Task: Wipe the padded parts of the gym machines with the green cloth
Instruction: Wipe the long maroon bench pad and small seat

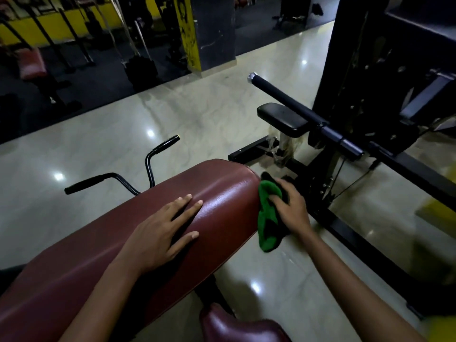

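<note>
A long maroon padded rest runs from the lower left up to the middle. My left hand lies flat on its top, fingers spread. My right hand grips the green cloth and holds it against the pad's right end. Part of the cloth hangs down below the hand. A smaller maroon seat pad shows at the bottom edge. Further right sits a black seat pad beside a black padded roller bar.
Two black curved handles rise behind the maroon pad. A black machine frame fills the right side, its base rails on the glossy tiled floor. More machines and a red bench stand on dark matting at the back left.
</note>
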Demonstrator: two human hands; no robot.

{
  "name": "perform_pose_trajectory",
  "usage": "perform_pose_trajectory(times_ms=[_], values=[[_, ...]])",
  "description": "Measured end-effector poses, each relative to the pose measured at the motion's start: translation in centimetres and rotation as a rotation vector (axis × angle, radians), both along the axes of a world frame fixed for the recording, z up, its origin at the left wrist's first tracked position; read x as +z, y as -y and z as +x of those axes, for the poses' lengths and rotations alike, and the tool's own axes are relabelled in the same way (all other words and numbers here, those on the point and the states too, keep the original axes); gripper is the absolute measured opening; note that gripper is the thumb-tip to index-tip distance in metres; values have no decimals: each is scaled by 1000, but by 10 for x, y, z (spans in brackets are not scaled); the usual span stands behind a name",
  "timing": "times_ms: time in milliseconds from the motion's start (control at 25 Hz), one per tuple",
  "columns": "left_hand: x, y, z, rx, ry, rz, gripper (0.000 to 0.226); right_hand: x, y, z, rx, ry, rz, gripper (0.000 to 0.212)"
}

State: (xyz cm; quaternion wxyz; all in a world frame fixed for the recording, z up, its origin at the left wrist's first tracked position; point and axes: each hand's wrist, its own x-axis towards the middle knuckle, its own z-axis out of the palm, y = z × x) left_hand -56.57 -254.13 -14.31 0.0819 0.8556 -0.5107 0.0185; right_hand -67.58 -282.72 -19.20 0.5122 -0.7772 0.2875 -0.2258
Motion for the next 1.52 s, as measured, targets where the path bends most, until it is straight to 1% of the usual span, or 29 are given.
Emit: perform_pose_trajectory(times_ms=[80, 120, 200, 280, 360, 400, 440, 520, 560, 600, 680, 720, 760, 840, 920, 1000, 1080, 1160, 1200, 1280, 1360, 1440, 1520], values=[[-2, -5, 6, -51, -5, -13, 62, 16, 2, 22, -86, -42, -19, 39], [-3, -6, 9, -71, -20, -22, 62, 18, -4, 25, -156, -36, 15, 38], [-4, -11, 15, -119, -45, -39, 63, 9, -32, 10, -335, 18, 76, 40], [-5, -11, 18, -162, -57, -56, 64, -7, -76, -7, -485, 46, 89, 42], [-4, -12, 18, -189, -85, -38, 66, -16, -105, -9, -560, 46, 39, 44], [-2, -13, 18, -209, -105, -12, 68, -14, -106, -6, -590, 45, 31, 46], [0, -14, 21, -227, -118, 13, 69, -11, -101, -1, -606, 33, 48, 48], [3, -15, 26, -257, -118, 48, 69, -8, -89, 6, -651, -6, 153, 54], [2, -16, 27, -262, -114, 46, 69, -9, -88, 6, -666, -13, 202, 54], [0, -17, 26, -261, -105, 36, 68, -14, -96, 3, -666, 8, 249, 49], [-3, -18, 24, -271, -54, 5, 64, -31, -135, -9, -665, 93, 367, 32], [-5, -18, 23, -292, -21, -2, 63, -39, -161, -17, -653, 109, 421, 28], [-7, -17, 24, -319, 2, -2, 62, -42, -177, -22, -642, 131, 460, 28], [-8, -14, 27, -356, 11, 1, 62, -48, -170, -19, -673, 167, 519, 29], [-8, -14, 28, -350, 6, 7, 63, -45, -147, -11, -729, 183, 526, 23], [-8, -15, 26, -334, 27, 3, 62, -40, -152, -9, -736, 198, 518, 28], [-9, -15, 24, -332, 30, 8, 62, -45, -190, -16, -725, 151, 499, 33], [-6, -15, 26, -330, 13, 43, 65, -50, -233, -29, -644, 150, 528, 31], [-3, -16, 26, -327, -2, 67, 67, -53, -237, -31, -608, 158, 552, 27], [0, -23, 27, -338, -42, 98, 68, -58, -217, -28, -631, 177, 598, 19], [2, -39, 28, -336, -70, 107, 66, -55, -204, -22, -675, 189, 614, 16], [4, -56, 27, -335, -70, 115, 64, -52, -226, -26, -676, 171, 632, 19], [5, -69, 25, -342, -67, 126, 63, -53, -273, -36, -598, 148, 670, 25]])
